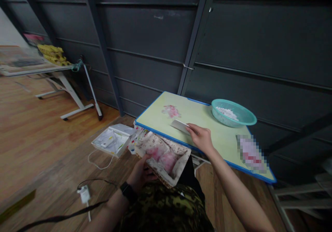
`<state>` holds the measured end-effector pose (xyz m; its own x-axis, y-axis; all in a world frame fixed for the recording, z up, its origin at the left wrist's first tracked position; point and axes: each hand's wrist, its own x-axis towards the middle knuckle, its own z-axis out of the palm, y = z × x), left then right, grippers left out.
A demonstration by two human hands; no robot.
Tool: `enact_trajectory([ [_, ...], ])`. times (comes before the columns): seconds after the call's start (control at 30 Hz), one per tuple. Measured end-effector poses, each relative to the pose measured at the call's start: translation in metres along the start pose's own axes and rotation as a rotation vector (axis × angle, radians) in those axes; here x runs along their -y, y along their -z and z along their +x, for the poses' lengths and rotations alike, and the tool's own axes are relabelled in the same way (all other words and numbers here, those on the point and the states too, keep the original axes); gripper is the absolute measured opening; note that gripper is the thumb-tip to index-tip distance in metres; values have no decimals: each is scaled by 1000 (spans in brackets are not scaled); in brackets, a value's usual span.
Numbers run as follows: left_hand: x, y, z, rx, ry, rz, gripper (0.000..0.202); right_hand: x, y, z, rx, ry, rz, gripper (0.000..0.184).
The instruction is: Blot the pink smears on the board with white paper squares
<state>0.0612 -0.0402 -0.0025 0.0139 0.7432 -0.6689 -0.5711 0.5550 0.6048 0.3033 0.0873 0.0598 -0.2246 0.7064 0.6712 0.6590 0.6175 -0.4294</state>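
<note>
The fingers of the right hand (201, 138) are pinched on one end of a flat, pale, rectangular card-like piece (180, 125), whose free end points away from them, just above or on the desk; whether it touches the surface cannot be told. Held by one end only, it could twist or slip if its far end caught on something. The fingers of the left hand (142, 169) are clamped on the near left side of an open brown cardboard box with a white, speckled lining (180, 164), thumb by the rim and the other fingers underneath. With just that one corner gripped, the box could tip if the hold slackened, spilling the pink-and-white clumps (168, 161) inside, which lie just beyond the thumb. The box sits below the near edge of the pale yellow, blue-edged desk (204, 116); small loose bits pushed over that edge away from its opening could land on the floor. Beyond the card's tip, apart from the right fingers, a scatter of small pink and white bits (171, 111) lies on the desk, and farther right stands a teal plastic basket (250, 118) holding white pieces (227, 113), well clear of both hands.
</note>
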Motion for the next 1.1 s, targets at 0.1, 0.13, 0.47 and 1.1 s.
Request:
enact_trajectory([
  [0.1, 0, 0, 0, -3, 1, -1, 18, -11, 3, 7, -54, -44, -46, 23],
  [0.13, -1, 0, 0, -2, -3, -3, 18, -13, 3, 10, -60, -63, -43, 24],
  [0.47, -3, 3, -2, -41, 11, -29, 18, -22, -8, 37, 89, -171, 153, 25],
  [1.1, -2, 0, -2, -46, 48, -28, 18, -31, -14, 50, 185, -271, 249, 30],
])
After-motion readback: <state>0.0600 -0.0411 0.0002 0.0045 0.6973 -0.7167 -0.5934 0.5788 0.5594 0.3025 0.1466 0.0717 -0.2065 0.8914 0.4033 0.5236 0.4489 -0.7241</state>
